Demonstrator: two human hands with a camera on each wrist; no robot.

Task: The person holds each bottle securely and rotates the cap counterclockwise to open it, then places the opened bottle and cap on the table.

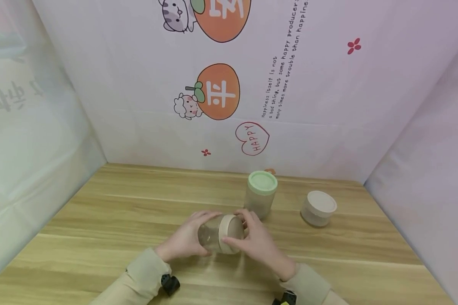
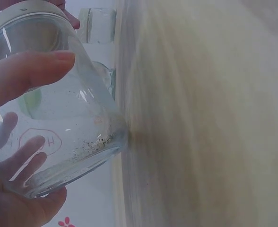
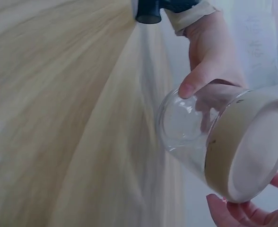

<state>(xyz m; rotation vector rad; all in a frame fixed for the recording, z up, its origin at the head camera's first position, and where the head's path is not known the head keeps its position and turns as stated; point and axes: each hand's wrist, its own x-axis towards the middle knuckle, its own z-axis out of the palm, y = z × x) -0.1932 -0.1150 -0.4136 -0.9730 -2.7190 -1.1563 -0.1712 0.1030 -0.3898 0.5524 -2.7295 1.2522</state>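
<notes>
A clear glass jar (image 1: pixel 210 236) with a cream lid (image 1: pixel 225 226) is tilted on its side low over the wooden table, its lid end to the right. My left hand (image 1: pixel 185 238) grips the glass body, thumb on the near side. The fingers and thumb of my right hand (image 1: pixel 258 240) hold the lid's rim. In the left wrist view, small dark specks (image 2: pixel 99 142) show at the base of the jar. Whether the base touches the table, I cannot tell. In the right wrist view the lid (image 3: pixel 259 151) sits on the jar mouth.
Just behind my right hand stands a taller jar with a green lid (image 1: pixel 262 183). Farther right is a short jar with a white lid (image 1: pixel 317 212). Printed white cloth (image 1: pixel 137 127) rises behind the wooden table (image 1: pixel 80 237) and along both sides.
</notes>
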